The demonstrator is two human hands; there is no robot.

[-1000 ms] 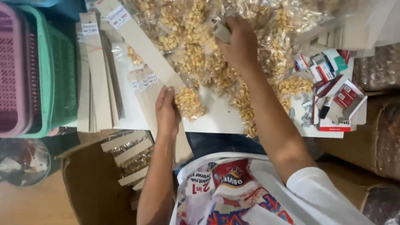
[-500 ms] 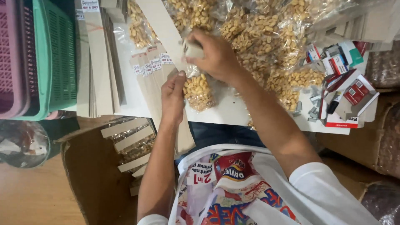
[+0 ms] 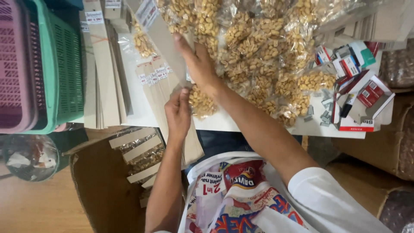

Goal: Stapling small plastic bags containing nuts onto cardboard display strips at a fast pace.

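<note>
Nearest to the person, low at the left, an open cardboard box [image 3: 99, 190] stands below the worktop edge. Inside it lie about four finished card strips with peanut bags, set slanted; I cannot count them more exactly.

Above it, the left hand [image 3: 178, 113] is closed on the near part of a long cardboard strip [image 3: 170, 56]. The thumb and fingers pinch the strip where a small clear bag of peanuts [image 3: 201, 102] lies just beside it, touching the hand on its right side. The strip's long axis runs from the person's lap upward and a little to the left, so it points away from the body across the white worktop [image 3: 228, 121].

Farther along the same strip, the right hand [image 3: 197, 60] lies flat with the fingers stretched out, pressing on the strip and on the bags next to it. It grips nothing that I can see. The left hand is the nearer one to the single bag; the right hand is nearer to the big heap.

Behind, the heap of peanut bags [image 3: 267, 47] covers the far worktop; they are too many and overlapping to count. At the left lie several more bare strips [image 3: 101, 73] and two plastic baskets, one green [image 3: 64, 64] and one pink [image 3: 17, 64]. At the right lies a group of small red and white boxes [image 3: 358, 90].
</note>
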